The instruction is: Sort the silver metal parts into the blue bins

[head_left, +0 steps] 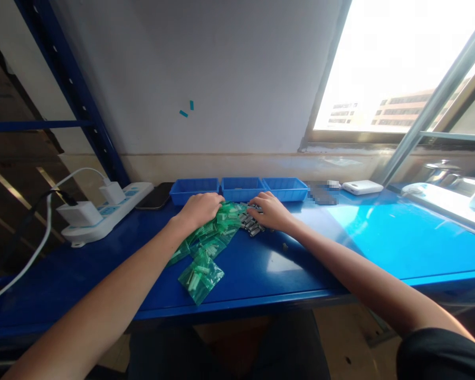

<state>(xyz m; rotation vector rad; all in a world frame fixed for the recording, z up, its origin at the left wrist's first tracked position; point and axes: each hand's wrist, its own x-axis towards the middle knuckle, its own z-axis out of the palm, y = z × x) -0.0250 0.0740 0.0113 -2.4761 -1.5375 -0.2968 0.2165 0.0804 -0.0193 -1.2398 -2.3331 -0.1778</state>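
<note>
Green zip-type plastic bags with small pale pieces inside lie in a heap on the blue table, one bag nearest the front edge. At the heap's far end, my left hand has its fingers curled over and closed on a green bag; its fingertips are partly hidden. Beside the bags is a small pile of short metallic grey pieces. My right hand reaches over this pile from the right, thumb and fingers apart and touching the pieces.
Three blue bins stand in a row behind my hands. A white power strip with chargers and a dark phone lie left. A white box-like device sits at the back right. A small scrap lies near my right forearm.
</note>
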